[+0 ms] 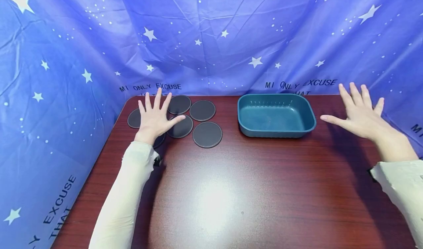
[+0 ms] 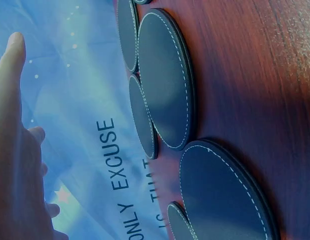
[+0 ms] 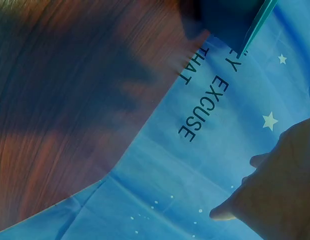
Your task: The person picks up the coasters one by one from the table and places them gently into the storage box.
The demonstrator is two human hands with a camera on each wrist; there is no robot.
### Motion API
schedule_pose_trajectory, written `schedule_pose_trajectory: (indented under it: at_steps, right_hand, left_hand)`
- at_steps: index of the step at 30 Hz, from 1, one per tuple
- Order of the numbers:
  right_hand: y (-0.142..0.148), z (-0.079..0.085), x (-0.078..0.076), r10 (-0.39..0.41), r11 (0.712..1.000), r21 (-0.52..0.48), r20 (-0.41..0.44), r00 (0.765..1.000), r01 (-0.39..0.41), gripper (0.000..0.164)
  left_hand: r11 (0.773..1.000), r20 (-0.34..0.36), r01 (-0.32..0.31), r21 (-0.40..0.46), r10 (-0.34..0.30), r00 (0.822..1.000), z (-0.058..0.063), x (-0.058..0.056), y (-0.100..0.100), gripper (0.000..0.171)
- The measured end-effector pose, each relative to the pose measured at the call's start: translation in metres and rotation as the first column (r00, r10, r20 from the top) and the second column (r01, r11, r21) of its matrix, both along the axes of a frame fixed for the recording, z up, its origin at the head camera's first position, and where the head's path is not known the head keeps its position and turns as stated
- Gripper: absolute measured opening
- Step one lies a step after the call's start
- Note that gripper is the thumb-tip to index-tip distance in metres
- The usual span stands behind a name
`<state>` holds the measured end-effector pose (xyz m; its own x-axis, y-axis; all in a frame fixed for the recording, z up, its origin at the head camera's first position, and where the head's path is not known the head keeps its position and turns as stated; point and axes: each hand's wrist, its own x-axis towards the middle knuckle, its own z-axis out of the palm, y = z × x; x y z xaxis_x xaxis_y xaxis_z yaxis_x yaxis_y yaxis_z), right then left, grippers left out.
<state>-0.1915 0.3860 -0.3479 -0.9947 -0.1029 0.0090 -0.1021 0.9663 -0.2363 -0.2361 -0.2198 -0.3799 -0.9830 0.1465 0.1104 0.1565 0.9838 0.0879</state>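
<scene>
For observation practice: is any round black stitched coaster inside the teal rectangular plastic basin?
No, all visible coasters lie on the dark red tabletop, outside the basin.

The person wears pale cream sleeves with a soft, slightly greenish cast. The left sleeve [image 1: 115, 205], at the lower left of the head view, is long and close-fitting, with a fine knit-like texture and shallow creases. Its cuff [image 1: 140, 151] looks crumpled and uneven at the edge, and a small black piece [image 1: 157, 161] shows at its right side. The right sleeve [image 1: 401, 194], at the lower right, matches in colour, with a wider, rough-edged end and a dark piece [image 1: 373, 175] at its left. The left hand [image 1: 153, 120] and right hand [image 1: 360, 116] are bare, with slender fingers.
</scene>
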Motion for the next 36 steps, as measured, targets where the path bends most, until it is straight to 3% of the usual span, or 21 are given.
schedule_pose_trajectory:
  at_steps: [14, 24, 36]
  right_hand:
    - [-0.013, -0.006, -0.003, 0.04, 0.997, -0.065, -0.009, 0.999, -0.041, 0.122]
    - [-0.019, -0.011, -0.005, 0.084, 0.992, -0.096, 0.03, 0.996, -0.081, 0.123]
    - [-0.026, -0.02, -0.007, 0.172, 0.958, -0.237, 0.036, 0.984, -0.159, 0.125]
  left_hand:
    - [1.0, -0.015, 0.016, 0.005, -0.016, 1.0, 0.006, -0.001, 0.003, 0.1]
    - [1.0, -0.026, 0.028, 0.005, -0.028, 0.999, 0.008, -0.001, 0.005, 0.1]
    - [1.0, -0.02, 0.025, 0.012, -0.025, 0.999, 0.011, 0.003, 0.004, 0.1]
